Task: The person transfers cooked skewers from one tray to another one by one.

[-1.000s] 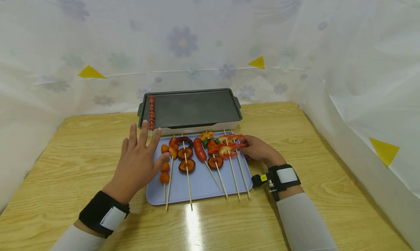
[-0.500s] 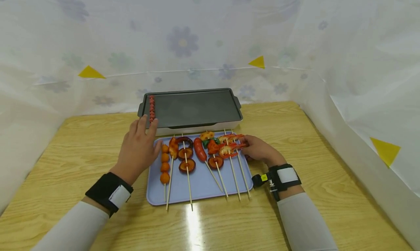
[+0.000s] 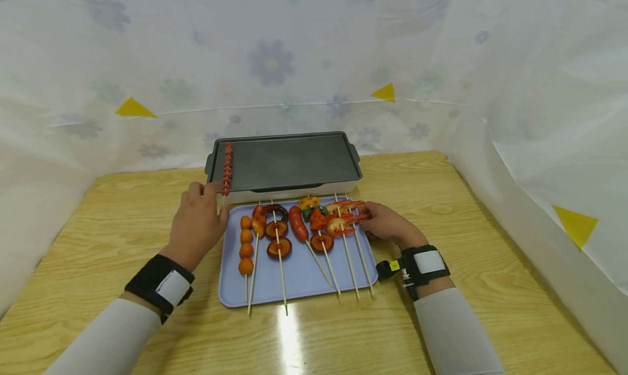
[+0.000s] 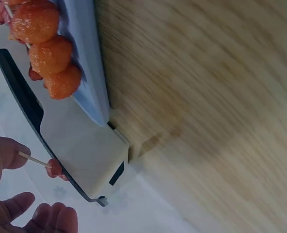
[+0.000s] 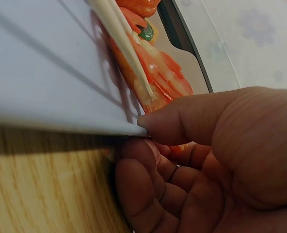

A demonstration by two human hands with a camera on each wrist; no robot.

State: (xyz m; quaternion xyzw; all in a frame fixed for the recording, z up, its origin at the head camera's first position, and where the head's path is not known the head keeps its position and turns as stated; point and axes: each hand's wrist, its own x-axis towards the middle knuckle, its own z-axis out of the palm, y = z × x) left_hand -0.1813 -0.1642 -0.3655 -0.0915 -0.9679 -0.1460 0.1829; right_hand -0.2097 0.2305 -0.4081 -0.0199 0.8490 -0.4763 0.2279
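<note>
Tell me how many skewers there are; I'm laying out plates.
8: one on the griddle at its left edge, seven side by side on the blue tray. Overlaps may hide more.

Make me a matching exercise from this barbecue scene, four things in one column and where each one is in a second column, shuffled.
Things:
1. red bead skewer
2. orange ball skewer
3. shrimp skewers
4. left hand

Places:
A. right end of the blue tray
B. left end of the blue tray
C. left edge of the dark griddle
D. at the red bead skewer's near stick end

Pairs: 1-C, 2-B, 3-A, 4-D
</note>
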